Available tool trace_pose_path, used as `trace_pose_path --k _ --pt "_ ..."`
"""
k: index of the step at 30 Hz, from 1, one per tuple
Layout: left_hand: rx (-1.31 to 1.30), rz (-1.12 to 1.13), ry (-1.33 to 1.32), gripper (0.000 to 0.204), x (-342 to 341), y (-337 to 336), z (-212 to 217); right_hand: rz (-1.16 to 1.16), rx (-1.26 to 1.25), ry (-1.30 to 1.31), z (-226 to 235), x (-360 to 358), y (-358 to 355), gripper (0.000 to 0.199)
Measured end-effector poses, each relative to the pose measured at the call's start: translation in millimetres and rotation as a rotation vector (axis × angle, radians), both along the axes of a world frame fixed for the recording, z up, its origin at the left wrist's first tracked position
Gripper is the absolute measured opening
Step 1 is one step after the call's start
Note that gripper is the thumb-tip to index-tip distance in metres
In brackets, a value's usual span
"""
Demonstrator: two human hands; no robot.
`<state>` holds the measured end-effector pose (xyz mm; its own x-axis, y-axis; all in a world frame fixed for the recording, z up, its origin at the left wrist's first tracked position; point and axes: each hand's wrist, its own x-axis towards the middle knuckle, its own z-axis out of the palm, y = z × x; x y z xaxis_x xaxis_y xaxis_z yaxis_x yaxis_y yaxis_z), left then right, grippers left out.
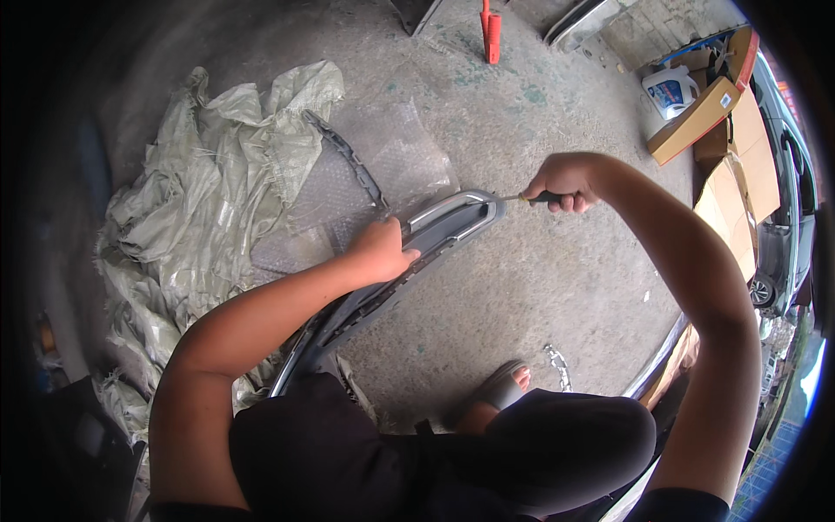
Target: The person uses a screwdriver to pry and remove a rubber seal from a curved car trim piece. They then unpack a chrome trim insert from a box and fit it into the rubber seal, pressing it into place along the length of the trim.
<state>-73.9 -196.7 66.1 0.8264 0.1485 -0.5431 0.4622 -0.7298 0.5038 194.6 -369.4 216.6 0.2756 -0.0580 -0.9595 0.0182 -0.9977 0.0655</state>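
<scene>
A long curved car trim piece (439, 233), dark with a chrome edge, runs from beside my legs out to a rounded far end. Around its middle, my left hand (379, 250) is closed, the thumb lying across the dark inner part. Out at the rounded end, my right hand (570, 181) grips the dark handle of a screwdriver (544, 197). Its shaft points left and its tip meets the end of the trim, where the exact contact is too small to make out. Just beyond my left hand lies a thin dark slotted strip (352, 161).
Crumpled pale woven sacking (222, 165) and bubble wrap (409, 143) cover the floor at left. A red tool (493, 39) stands at the far side. Cardboard boxes (696, 120), a white jug (670, 91) and a car (787, 230) are at right. A small silvery strip (559, 365) lies near my sandal (503, 387).
</scene>
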Motion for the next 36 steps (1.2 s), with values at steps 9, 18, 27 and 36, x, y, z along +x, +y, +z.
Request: trace_pose_path --k 9,18,27,36 --pt "-0.193 -0.032 -0.081 0.072 0.2 19.6 -53.1 -0.248 0.341 -0.254 -28.9 -73.9 -99.7 0.035" --pt "-0.247 -0.086 -0.008 0.081 -2.2 40.2 -59.1 -0.795 0.693 0.006 -127.5 -120.1 -181.8 0.038" --pt "-0.299 -0.028 -0.086 0.076 -7.4 36.6 -59.6 -0.660 0.569 -0.038 -90.0 -105.9 -159.5 0.040" --pt "-0.123 -0.042 -0.034 0.078 -6.4 25.2 -44.3 -0.151 0.401 -0.241 17.6 -66.7 -106.1 0.036"
